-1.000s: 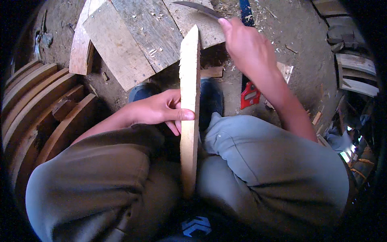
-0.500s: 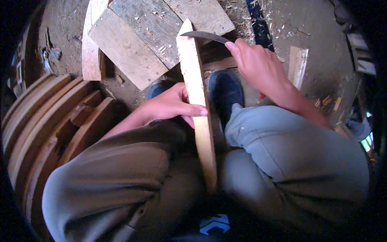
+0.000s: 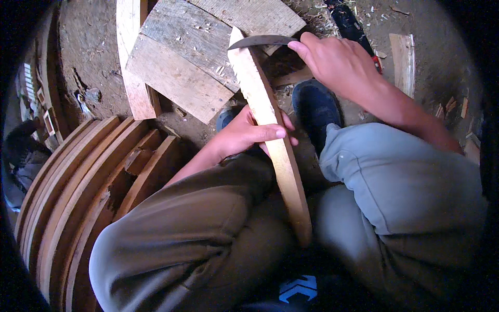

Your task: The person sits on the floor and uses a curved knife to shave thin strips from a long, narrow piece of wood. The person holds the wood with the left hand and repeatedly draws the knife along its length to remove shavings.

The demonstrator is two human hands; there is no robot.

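the left hand is closed around the pointed wooden stake, its thumb laid over the upper face and fingertips showing past the right edge. the stake slants through this grip: its sharpened tip stands well beyond the left hand, and its lower end is on the near side, between the thighs. the right hand, farther forward and to the right, is wrapped round a curved-bladed knife, the handle hidden in the fist and the thumb along the base of the blade. the blade reaches left from that fist and crosses the stake just below the tip; whether it bites into the wood, i cannot tell.

beyond the left hand lie flat boards strewn with wood shavings, and left of these a long pale board. to the left of the left hand, a row of curved wooden pieces stands close together. a dark-bladed saw with some red showing lies just past the right hand, partly covered by it, and a short wood offcut is to that hand's right. a dark shoe sits between the hands, below the right one.
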